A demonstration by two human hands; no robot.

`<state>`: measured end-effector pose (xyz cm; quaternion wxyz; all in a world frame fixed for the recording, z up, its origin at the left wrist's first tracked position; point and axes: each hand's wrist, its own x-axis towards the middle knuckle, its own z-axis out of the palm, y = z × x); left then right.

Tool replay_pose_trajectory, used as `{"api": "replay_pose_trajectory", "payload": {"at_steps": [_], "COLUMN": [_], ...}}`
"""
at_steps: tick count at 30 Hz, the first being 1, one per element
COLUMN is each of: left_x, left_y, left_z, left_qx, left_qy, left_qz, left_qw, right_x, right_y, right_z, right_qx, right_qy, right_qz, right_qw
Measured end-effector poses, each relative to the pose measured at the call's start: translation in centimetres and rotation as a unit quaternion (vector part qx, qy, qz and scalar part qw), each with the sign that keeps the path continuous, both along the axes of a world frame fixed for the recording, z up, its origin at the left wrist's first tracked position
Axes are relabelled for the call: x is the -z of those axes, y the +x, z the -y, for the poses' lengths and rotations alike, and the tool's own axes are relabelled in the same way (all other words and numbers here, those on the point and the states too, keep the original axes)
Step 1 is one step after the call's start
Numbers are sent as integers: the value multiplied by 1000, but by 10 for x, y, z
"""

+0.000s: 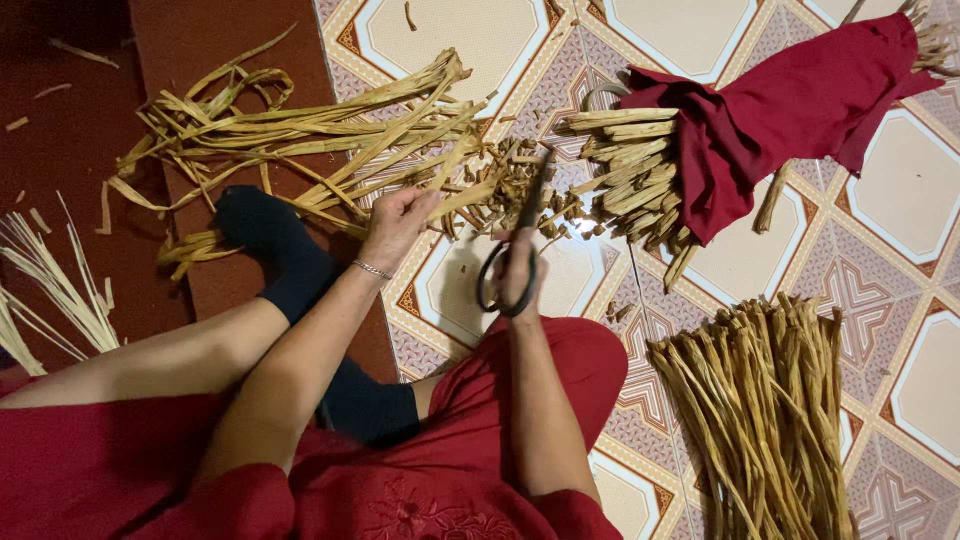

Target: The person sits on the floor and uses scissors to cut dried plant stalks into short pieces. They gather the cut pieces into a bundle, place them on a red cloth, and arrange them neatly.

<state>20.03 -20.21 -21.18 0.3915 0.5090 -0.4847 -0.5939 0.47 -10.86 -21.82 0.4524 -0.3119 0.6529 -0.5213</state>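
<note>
The left hand (pixel 397 224) has its fingers closed around flat dried strips (pixel 300 135) lying far left on the tiled floor (pixel 900 190). The right hand (pixel 517 272) grips black scissors (pixel 515 245), blades pointing at cut pieces (pixel 500 190).

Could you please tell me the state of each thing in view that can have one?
Scissors: slightly open, held in right hand.
Left hand: gripping dried strips, which lie loose and tangled.
Red cloth: wrapped around a bundle of strips.
Strip bundle: lying unwrapped on the tiles.
</note>
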Motion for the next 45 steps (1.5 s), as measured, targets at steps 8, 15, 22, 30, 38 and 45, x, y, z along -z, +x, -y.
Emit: {"api": "replay_pose_trajectory", "payload": {"at_steps": [8, 15, 22, 30, 38, 45], "left_x": [0, 4, 1, -1, 2, -5], "left_y": [-3, 7, 17, 16, 17, 23], "left_z": [-3, -4, 4, 0, 3, 6], "left_qx": [16, 47, 96, 108, 101, 112], "left_qy": [-50, -27, -121, -146, -119, -26], "left_qz": [27, 50, 73, 91, 82, 53], "left_qw": [998, 997, 985, 979, 984, 992], "right_x": [9, 9, 8, -8, -11, -9], "right_y": [-14, -19, -22, -8, -5, -18], "right_z": [-2, -2, -6, -13, -12, -12], "right_qx": [-115, -170, -165, -168, -184, -241], "right_qy": [-14, 19, -13, 47, 23, -46], "right_qz": [26, -115, -226, -262, -181, 36], "right_qw": [993, 978, 960, 949, 966, 969]}}
